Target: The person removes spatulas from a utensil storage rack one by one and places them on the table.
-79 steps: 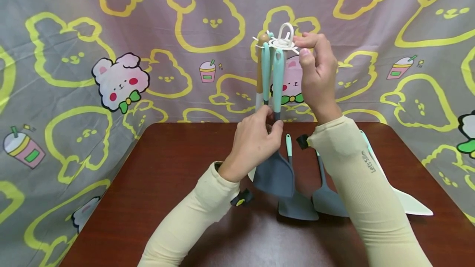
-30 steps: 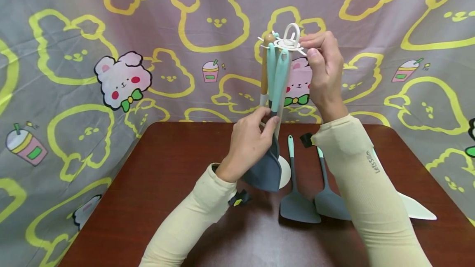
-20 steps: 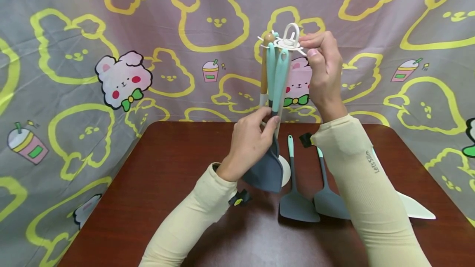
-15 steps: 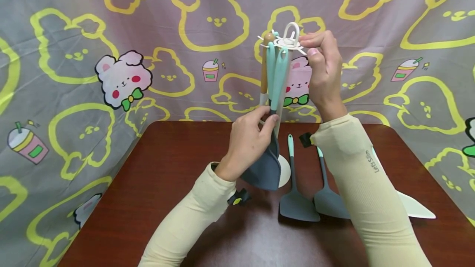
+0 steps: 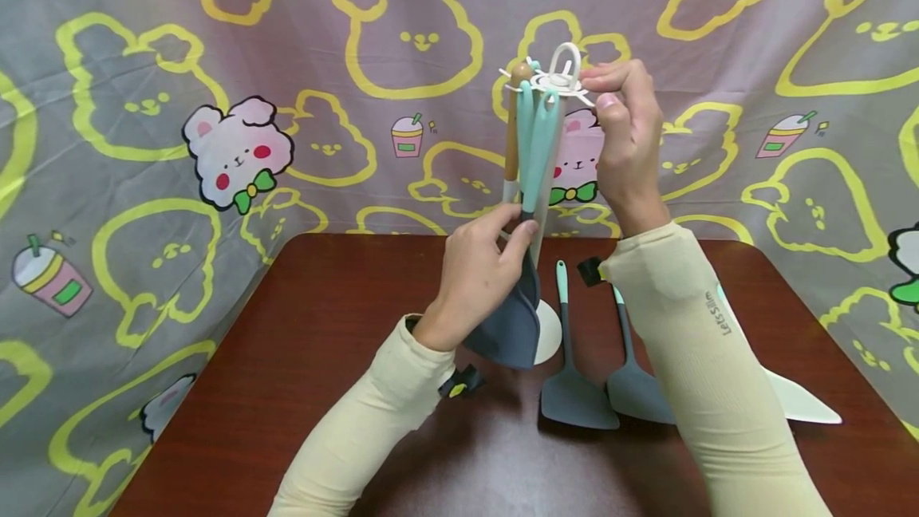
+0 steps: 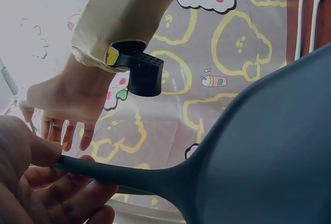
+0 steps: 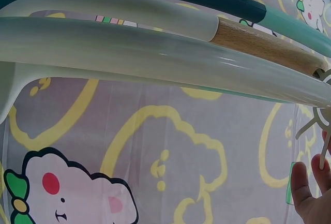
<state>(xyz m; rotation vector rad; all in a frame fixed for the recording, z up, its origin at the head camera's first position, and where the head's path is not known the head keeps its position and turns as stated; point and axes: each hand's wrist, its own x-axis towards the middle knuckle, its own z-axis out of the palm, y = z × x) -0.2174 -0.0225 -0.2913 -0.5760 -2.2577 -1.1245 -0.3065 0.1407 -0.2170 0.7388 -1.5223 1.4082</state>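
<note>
In the head view a white rotating utensil rack (image 5: pixel 556 84) with a round base (image 5: pixel 550 333) stands upright on the table. My left hand (image 5: pixel 477 270) pinches the dark grey neck of a turner (image 5: pixel 543 154), whose mint handle tops out right under the rack's hooks; whether it hangs on one I cannot tell. Its grey blade (image 6: pixel 269 146) fills the right of the left wrist view. My right hand (image 5: pixel 628 134) pinches a hook at the rack's right side with thumb and fingers. A wooden-handled utensil (image 5: pixel 512 130) and another mint-handled one (image 5: pixel 526 126) hang at the left.
Right of the base lie a grey turner (image 5: pixel 578 401), a second grey turner (image 5: pixel 639 389) partly under my right sleeve, and a white utensil (image 5: pixel 800 401). All rest on the dark red table (image 5: pixel 345 325). A patterned curtain (image 5: pixel 273 46) surrounds it.
Since the oldest frame, the held turner has tilted, its blade swinging left and uncovering the rack's base. Over the last second the left hand drifted slightly left; the right hand has kept its place.
</note>
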